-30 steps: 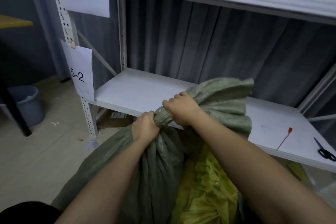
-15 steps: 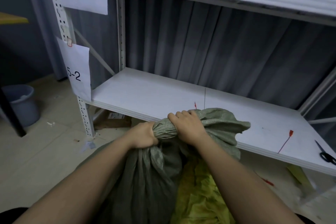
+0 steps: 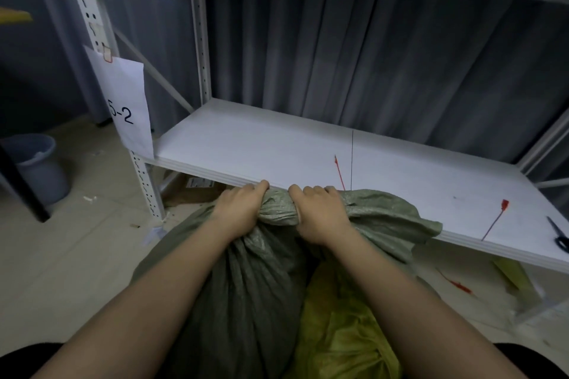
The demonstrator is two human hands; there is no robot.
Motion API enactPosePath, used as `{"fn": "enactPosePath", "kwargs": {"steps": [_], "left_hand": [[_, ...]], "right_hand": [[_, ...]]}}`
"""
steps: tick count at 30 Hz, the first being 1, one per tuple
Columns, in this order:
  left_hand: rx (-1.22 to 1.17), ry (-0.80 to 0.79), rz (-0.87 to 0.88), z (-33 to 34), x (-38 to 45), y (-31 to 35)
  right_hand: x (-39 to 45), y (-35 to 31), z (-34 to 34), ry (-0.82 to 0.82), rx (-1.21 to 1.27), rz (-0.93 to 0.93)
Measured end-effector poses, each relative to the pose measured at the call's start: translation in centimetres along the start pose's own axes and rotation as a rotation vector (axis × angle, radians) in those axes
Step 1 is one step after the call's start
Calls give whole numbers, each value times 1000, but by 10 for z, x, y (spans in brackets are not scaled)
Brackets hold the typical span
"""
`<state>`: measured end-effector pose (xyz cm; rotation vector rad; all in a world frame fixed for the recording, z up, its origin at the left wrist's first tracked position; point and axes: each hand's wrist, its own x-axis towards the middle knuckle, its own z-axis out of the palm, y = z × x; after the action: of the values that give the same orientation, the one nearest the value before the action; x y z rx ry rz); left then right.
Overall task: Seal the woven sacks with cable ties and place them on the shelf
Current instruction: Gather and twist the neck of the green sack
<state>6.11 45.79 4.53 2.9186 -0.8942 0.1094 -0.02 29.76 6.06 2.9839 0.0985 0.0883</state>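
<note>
Both grips clenched: left hand (image 3: 243,212), right hand (image 3: 320,214) | green sack (image 3: 246,286) neck between

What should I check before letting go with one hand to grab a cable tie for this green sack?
1. Neck gathered tight: ok. The left hand and right hand both clamp the twisted neck of the green sack.
2. Tie already on the neck: not ok, none visible.
3. Cable tie within reach: ok. One red cable tie lies on the shelf just beyond the hands; another red tie lies further right.
4. Scissors available: ok, at the shelf's right edge.
5. Shelf space for the sack: ok, the left part is bare.
6. Neck holds under one hand: cannot tell.
</note>
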Motion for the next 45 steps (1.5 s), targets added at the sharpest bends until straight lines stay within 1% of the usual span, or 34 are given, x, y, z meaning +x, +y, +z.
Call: {"fn": "enactPosePath", "kwargs": {"steps": [4, 5, 6, 9, 10, 12, 13, 15, 16, 17, 19, 21, 23, 24, 27, 29, 31, 33, 37, 40, 41, 42, 45], "left_hand": [[54, 27, 9, 8, 3, -7], [73, 29, 12, 9, 3, -7], [86, 33, 15, 9, 4, -6], [65, 44, 26, 8, 3, -4], [5, 56, 30, 10, 2, -6], [-211, 41, 51, 11, 1, -11], [-383, -10, 39, 10, -1, -16], [-803, -179, -26, 3, -7, -25], [-968, -260, -51, 2, -8, -31], [-1060, -315, -59, 1, -9, -35], [-1078, -348, -22, 3, -8, -37], [-1085, -323, 13, 11, -5, -30], [-1142, -285, -8, 23, -3, -17], [-1191, -250, -43, 30, -3, -10], [-1323, -60, -237, 43, -8, 7], [-1365, -10, -315, 44, -12, 13], [-1362, -26, -306, 43, -14, 14], [-1297, -82, -270, 39, -12, 10], [-1092, -296, -169, 32, -2, -5], [-1078, -413, -56, 30, 2, -8], [-1068, -409, -40, 30, 2, -7], [-1018, -366, -54, 31, 2, -7], [-779, -147, -100, 33, 3, -14]], "right_hand": [[9, -8, 0, -228, 106, 79], [12, -10, -1, -258, 126, 89], [14, -11, -1, -255, 136, 79], [19, -18, 4, -161, 204, -15], [20, -20, 7, -139, 241, -29], [23, -19, 9, -68, 260, -39], [25, -16, 8, -31, 221, -53], [28, -7, -1, 17, 129, -98], [29, -4, -7, 32, 101, -119], [31, -2, -13, 50, 70, -150], [37, -1, -25, 111, 3, -217], [40, -6, -37, 158, -50, -253], [44, -12, -45, 160, -93, -263], [45, -14, -48, 148, -93, -257], [48, -17, -47, 113, -59, -247], [49, -16, -46, 111, -62, -277], [48, -12, -44, 121, -103, -324], [47, -5, -42, 135, -149, -361], [46, 12, -24, 148, -156, -362], [45, 22, -12, 107, -171, -334], [44, 25, -6, 86, -165, -321], [43, 25, 0, 77, -148, -306], [38, 23, 18, 115, -36, -245]]}}
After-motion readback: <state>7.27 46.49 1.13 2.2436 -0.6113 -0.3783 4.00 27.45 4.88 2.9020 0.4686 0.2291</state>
